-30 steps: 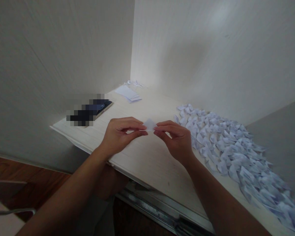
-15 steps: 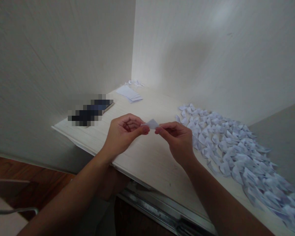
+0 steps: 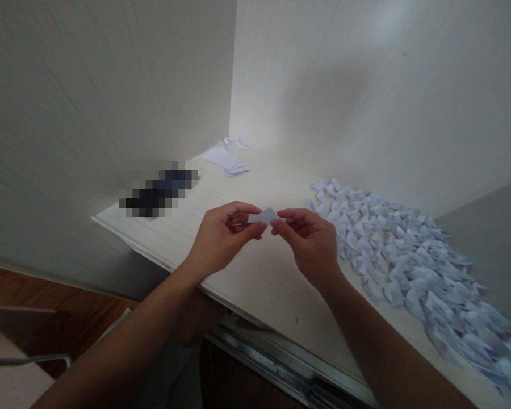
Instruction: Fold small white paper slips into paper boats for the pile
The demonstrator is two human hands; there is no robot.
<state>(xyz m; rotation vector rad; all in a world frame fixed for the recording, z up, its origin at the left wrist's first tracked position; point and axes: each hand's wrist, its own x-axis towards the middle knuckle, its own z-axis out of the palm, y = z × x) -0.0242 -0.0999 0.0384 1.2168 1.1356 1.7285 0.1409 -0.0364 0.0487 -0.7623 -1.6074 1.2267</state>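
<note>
A small piece of folded white paper (image 3: 267, 216) with a pointed top is held up above the table between both hands. My left hand (image 3: 225, 236) pinches its left side between thumb and fingers. On the other side, my right hand (image 3: 309, 238) grips the right end with thumb and forefinger. The two thumbs are close together at the lower edge. To the right of my right hand lies a broad spread of folded white paper pieces (image 3: 387, 244), many of them overlapping.
Flat white paper sheets (image 3: 225, 159) lie at the back of the white table (image 3: 255, 284), with small paper scraps (image 3: 237, 142) behind them in the corner. A dark, pixelated object (image 3: 159, 193) rests near the left wall. An open drawer rail (image 3: 264, 363) runs below the front edge.
My left hand has shifted slightly right, its forefinger now stretched along the paper's upper left. The folded paper has moved a little right and shows more of its left side.
</note>
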